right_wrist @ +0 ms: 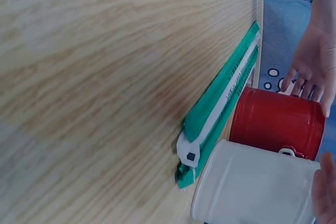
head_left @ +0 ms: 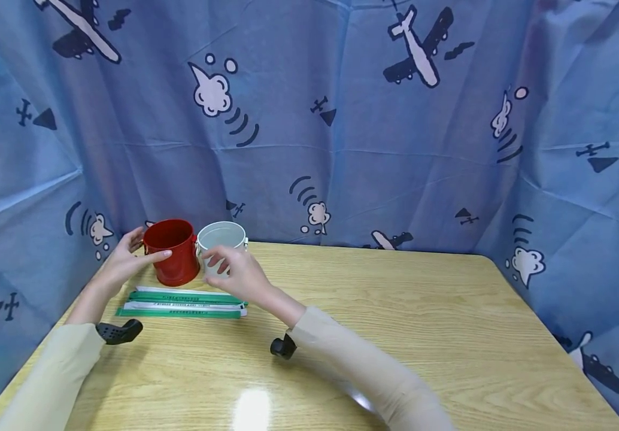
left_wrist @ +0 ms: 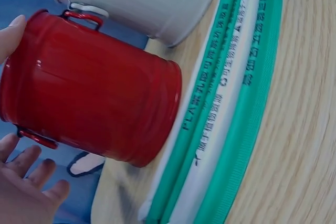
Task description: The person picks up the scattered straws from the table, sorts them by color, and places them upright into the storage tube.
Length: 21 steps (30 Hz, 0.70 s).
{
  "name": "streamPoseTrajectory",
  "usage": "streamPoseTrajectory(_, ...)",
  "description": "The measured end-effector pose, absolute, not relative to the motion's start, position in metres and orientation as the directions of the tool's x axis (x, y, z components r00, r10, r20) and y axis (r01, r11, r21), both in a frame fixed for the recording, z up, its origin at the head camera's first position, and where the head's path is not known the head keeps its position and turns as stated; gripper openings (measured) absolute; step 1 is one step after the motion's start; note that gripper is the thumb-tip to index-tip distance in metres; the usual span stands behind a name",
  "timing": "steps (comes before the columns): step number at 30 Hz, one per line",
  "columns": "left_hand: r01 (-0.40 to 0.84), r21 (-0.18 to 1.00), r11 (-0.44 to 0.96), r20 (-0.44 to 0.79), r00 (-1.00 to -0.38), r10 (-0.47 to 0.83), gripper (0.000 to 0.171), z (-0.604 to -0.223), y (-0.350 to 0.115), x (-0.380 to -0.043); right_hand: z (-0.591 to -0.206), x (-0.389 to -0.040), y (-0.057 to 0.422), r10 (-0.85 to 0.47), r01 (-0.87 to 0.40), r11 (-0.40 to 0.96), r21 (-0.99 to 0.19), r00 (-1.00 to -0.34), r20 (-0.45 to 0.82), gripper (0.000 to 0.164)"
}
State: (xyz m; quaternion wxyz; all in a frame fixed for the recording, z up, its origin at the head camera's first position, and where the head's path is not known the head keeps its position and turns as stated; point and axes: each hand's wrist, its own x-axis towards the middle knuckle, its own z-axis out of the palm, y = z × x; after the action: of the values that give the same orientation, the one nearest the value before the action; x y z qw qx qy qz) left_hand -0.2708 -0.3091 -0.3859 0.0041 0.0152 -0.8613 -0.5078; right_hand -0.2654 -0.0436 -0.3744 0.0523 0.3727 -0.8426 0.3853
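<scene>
A glossy red bucket (head_left: 180, 266) with small side handles stands at the table's back left. Beside it is a white bucket (head_left: 222, 230), partly covered by my right hand in the head view. My left hand (head_left: 121, 263) is spread about the red bucket, its thumb near the rim; in the left wrist view the other fingers (left_wrist: 34, 179) are apart from its wall. The right hand (head_left: 242, 275) hovers by the white bucket with fingers loosely bent and nothing visible in them. Long, thin green and white printed wrapped sticks (left_wrist: 226, 129) lie side by side in front of the buckets.
The wood-grain table (head_left: 396, 323) stretches to the right and front. Blue curtains (head_left: 288, 108) with airplane prints enclose its back and sides. Black wrist devices (head_left: 120, 331) show below both hands.
</scene>
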Motion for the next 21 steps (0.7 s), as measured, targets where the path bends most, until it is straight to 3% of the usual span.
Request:
streamPoseTrajectory(10,0.048,0.891,0.452,0.071,-0.997,-0.034,0.100,-0.401,-0.306,-0.277,-0.386,-0.268,-0.050,-0.643,-0.639,0.378,-0.670,-0.702,0.306,0.035)
streamPoseTrajectory(21,0.062,0.898,0.435,0.083,-0.996,-0.029,0.098,-0.406,-0.299,-0.279,-0.397,-0.268,-0.058,-0.711,-0.635,0.427,-0.644,-0.676,0.196,0.038)
